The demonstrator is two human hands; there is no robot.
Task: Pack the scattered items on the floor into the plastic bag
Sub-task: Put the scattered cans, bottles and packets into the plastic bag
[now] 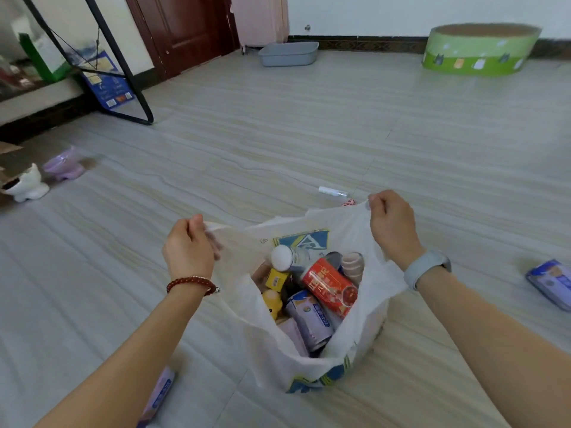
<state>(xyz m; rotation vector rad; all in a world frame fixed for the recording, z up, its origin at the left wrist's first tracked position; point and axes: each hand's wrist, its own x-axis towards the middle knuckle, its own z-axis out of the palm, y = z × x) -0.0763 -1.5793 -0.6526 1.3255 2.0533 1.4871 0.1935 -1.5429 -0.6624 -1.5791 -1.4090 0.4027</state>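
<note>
Both hands, left (188,250) and right (391,225), pinch handles of plastic bag (361,267), centre floor, mouth spread. Red can (329,290) tops the pile inside. Risk: thin handle tears or bag tips if lifted. Blue pack (551,284) at 3 o'clock still unpacked.

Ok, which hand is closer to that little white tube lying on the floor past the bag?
Right. The right hand grips the bag handle just near and right of the tube; the left hand grips the other handle, far off to its left.
</note>
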